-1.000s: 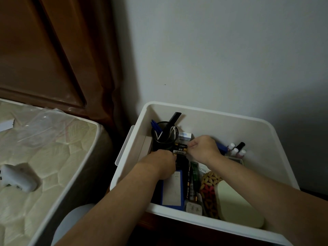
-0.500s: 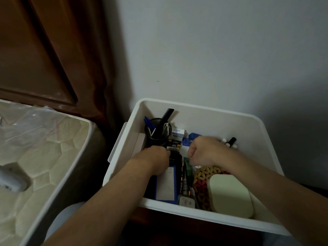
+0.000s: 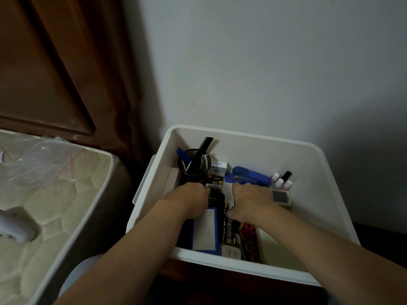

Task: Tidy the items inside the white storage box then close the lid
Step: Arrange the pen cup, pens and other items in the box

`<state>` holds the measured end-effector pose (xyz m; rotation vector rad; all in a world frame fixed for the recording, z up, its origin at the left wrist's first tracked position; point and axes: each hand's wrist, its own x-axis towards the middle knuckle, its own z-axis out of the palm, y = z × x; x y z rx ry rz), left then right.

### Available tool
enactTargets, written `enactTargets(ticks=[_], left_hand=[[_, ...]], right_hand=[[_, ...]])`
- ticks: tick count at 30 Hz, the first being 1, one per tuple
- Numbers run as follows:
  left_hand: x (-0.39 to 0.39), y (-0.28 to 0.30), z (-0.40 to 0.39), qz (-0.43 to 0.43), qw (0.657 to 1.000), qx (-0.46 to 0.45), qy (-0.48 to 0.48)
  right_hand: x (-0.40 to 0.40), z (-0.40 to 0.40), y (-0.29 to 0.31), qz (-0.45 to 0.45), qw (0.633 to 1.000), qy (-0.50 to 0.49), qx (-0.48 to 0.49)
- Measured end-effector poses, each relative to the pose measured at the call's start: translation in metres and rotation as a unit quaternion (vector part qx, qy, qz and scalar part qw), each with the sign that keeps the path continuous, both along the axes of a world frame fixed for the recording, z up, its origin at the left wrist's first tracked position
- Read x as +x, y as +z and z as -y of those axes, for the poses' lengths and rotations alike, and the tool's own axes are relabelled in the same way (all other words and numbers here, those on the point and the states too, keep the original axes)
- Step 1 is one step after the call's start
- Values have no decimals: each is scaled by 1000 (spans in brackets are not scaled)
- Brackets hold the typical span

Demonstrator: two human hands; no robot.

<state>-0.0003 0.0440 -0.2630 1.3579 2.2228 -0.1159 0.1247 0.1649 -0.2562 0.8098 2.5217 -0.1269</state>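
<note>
White plastic storage box (image 3: 246, 137) sits on the floor against the grey wall, lid off and not visible. Inside, far-left corner: black mesh pen cup (image 3: 193, 166) with blue pens and a black comb. Just right of the cup: small white carton (image 3: 219, 168), batteries (image 3: 214, 183), blue stapler (image 3: 248, 176); nail polish bottles (image 3: 282, 181) further right. Nearer than the cup: blue-edged flat pack (image 3: 206, 230), patterned strap (image 3: 251, 241).

Left hand (image 3: 190, 199) has its grip curled on something dark just below the cup; what exactly, cannot tell. Right hand (image 3: 251, 201) also curled, fingers hidden, grasp unclear.

Step in hand, likely: squaring loose items mid-box. Best done by pushing items flat toward the cup side, keeping the cup upright.

Versus half a second back: right hand is lower, stapler now fully exposed. Left of the box: quilted mattress (image 3: 55, 194).
</note>
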Motion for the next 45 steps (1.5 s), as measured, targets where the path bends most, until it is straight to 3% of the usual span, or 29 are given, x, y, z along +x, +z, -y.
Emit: enactTargets(ticks=[4,11,17,27,31,38,45], left_hand=[[-1,-1,0,0,1000,-6,-18],[0,0,-2,0,1000,-9,-13],[-1,-2,0,1,1000,-7,-14],[-1,0,1,8,1000,-6,-4],[0,-2,0,-7,1000,-10,-17],[-3,-7,-1,16,1000,-5,18],[0,-6,-2,-8,997,17,72]], right_hand=[[-1,-7,0,-35,999,5,11],[0,-10,-7,-28,995,-22,-98],[-2,-7,-14,-20,998,37,-54],[-1,-26,-21,-150,985,-53,-71],[1,-26,-18,-106,988,-30,-109],[-1,-20,-17,-59,994,69,-57],[-2,-27,-30,-140,989,-4,-37]])
